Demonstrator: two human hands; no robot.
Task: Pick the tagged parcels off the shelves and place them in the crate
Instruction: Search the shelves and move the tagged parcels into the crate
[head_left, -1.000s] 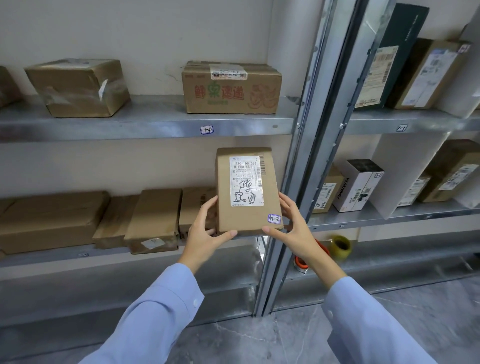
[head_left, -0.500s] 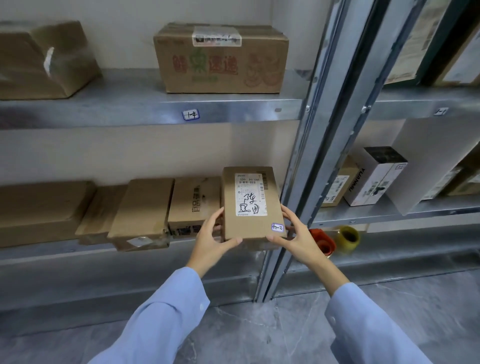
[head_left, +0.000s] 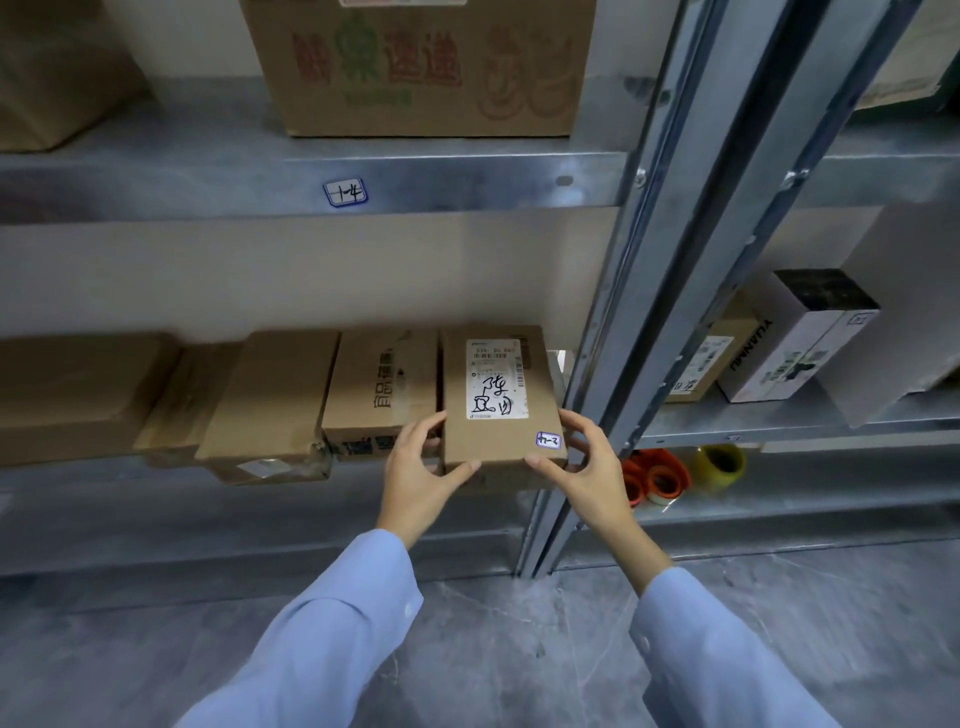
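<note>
View: head, the only one we had.
Landmark: the steel upright (head_left: 623, 291) between the two shelf bays; we gave all places from it.
Parcel: the flat brown parcel (head_left: 498, 395) lay just left of the upright at lower-shelf level, label face up. It was close against the neighbour box (head_left: 382, 395) on its side away from the upright. We could not tell whether its underside rested on the shelf.
Tag: a small blue-edged tag (head_left: 548, 440) sat on the parcel's near corner, the one closest to the upright.
Left hand: the left hand (head_left: 415, 478) grasped the parcel's side away from the upright, thumb on the near edge.
Right hand: the right hand (head_left: 587, 467) grasped the upright-side edge, thumb on the near edge, fingers curled round the side.
Change: a second before, the parcel stood on end and higher, in front of the gap under the upper shelf. It then came down and tipped flat, in the same two-handed grip.
Meaning: we judged it was going toward the shelf, not away from it. The crate was not in view, so placing had not begun.
Other: a printed carton (head_left: 415, 67) was up and left of the upright, with a shelf label (head_left: 345, 192) below it. Tape rolls (head_left: 670, 475) were low, just right of the upright.
</note>
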